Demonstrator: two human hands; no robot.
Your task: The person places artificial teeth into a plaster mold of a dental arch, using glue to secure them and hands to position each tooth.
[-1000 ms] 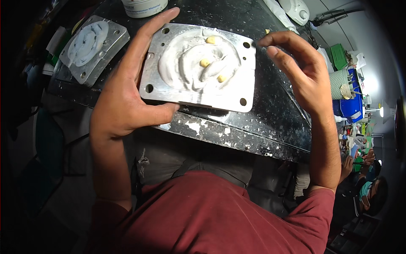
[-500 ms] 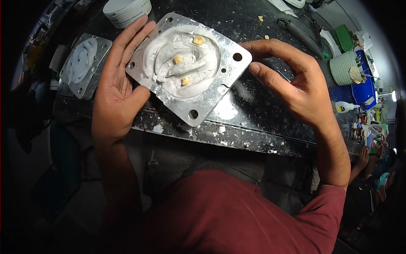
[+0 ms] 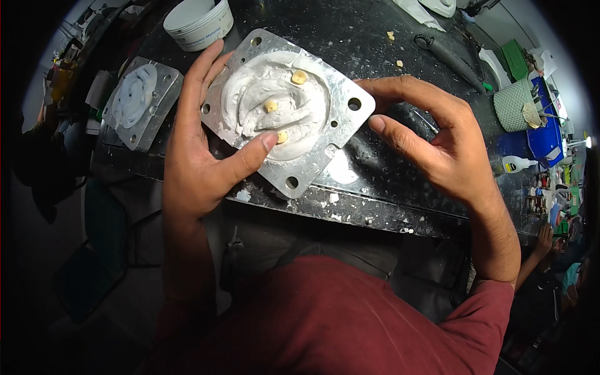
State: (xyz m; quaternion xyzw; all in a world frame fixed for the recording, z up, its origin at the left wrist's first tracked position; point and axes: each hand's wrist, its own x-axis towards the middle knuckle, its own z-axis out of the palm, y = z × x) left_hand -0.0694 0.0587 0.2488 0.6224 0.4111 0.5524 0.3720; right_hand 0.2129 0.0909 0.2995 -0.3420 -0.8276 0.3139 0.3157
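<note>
A square metal plate (image 3: 320,164) with holes at its corners is tilted between my hands above the table's front edge. White paste-like material (image 3: 244,94) fills its round recess. Three small yellowish tooth-like pieces sit in it: an upper one (image 3: 299,77), a middle one (image 3: 270,107) and a lower one (image 3: 282,137). My left hand (image 3: 203,156) supports the plate's left edge with its fingers, its thumb tip on the lower piece. My right hand (image 3: 437,137) grips the right corner, index finger partly hidden behind it and thumb beside the edge.
A second filled metal plate (image 3: 153,122) lies at left on the dark, spattered table (image 3: 400,206). Farther back stands a white tub (image 3: 203,28). Yellowish bits (image 3: 399,63), a dark handheld tool (image 3: 451,59), a woven basket (image 3: 511,109), a blue bin (image 3: 545,134) and a small bottle (image 3: 517,164) are at right.
My left thumb has moved from the plate's edge onto the lower yellowish piece. The plate and my left hand appear slightly farther right and lower in view; so does the background.
</note>
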